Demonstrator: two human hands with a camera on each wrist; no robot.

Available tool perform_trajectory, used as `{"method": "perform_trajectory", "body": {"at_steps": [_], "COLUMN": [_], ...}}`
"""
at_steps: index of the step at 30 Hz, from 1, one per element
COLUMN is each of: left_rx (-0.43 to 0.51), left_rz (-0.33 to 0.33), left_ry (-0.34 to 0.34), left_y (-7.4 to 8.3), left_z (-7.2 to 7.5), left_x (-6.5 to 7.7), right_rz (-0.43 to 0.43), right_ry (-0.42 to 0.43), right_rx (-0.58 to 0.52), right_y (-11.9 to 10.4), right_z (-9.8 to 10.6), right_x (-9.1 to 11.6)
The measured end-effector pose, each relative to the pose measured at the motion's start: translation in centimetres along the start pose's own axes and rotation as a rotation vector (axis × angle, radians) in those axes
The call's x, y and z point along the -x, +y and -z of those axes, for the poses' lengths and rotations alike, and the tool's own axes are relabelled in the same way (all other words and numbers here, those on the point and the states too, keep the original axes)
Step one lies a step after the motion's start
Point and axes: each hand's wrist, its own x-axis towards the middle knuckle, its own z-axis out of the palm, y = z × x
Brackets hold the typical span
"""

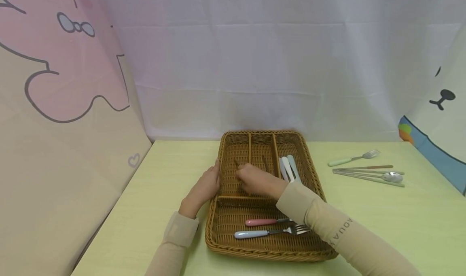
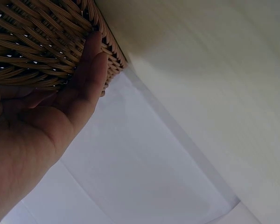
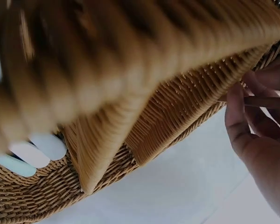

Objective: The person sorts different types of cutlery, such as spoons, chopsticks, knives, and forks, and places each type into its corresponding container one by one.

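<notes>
A brown wicker cutlery tray (image 1: 214,227) with compartments lies on the table. My right hand (image 1: 256,179) is over its left rear compartment and pinches a thin brown stick, seemingly a chopstick (image 3: 266,102); one end shows above the fingers in the head view. With nearly straight fingers, my left hand (image 1: 207,185) touches the tray's left outer side; the left wrist view shows the fingers along the weave. Another thin brown stick (image 1: 265,162) lies in the middle compartment. Pale-handled cutlery (image 1: 288,168) fills part of the right compartment, its lower ends hidden by my right arm.
In the front compartment are a blue-handled fork (image 1: 251,234) and a pink-handled piece (image 1: 261,222), its far end behind my sleeve. Right of the tray lie a green-handled fork (image 1: 340,162), a spoon (image 1: 392,177) and several chopsticks (image 1: 364,171). A white curtain (image 1: 233,81) hangs behind.
</notes>
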Motion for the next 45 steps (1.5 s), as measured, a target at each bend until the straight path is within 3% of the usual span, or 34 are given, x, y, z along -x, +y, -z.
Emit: {"method": "perform_trajectory", "body": {"at_steps": [9,23,28,39,45], "left_rx": [-0.005,-0.008,0.0,0.024,0.027], "left_rz": [-0.012,-0.014,-0.006,-0.001,-0.009], "left_ry": [0.007,0.012,0.009,0.001,0.009], "left_y": [0.0,0.1,0.0,0.0,-0.1], "left_z": [0.1,0.1,0.1,0.0,0.0], "left_x": [-0.1,0.0,-0.1,-0.1,-0.1], "right_rz": [-0.017,-0.068,-0.116,-0.107,-0.069], "right_ry": [-0.127,-0.117,-0.168,-0.273,-0.262], "right_rx": [-0.023,0.002,0.023,0.065,0.073], "right_y": [-0.6,-0.5,-0.5,-0.6,-0.5], "right_z": [-0.1,-0.3,-0.7,-1.8,-1.8], "right_x": [0.2,0.5,0.6,0.6,0.6]}}
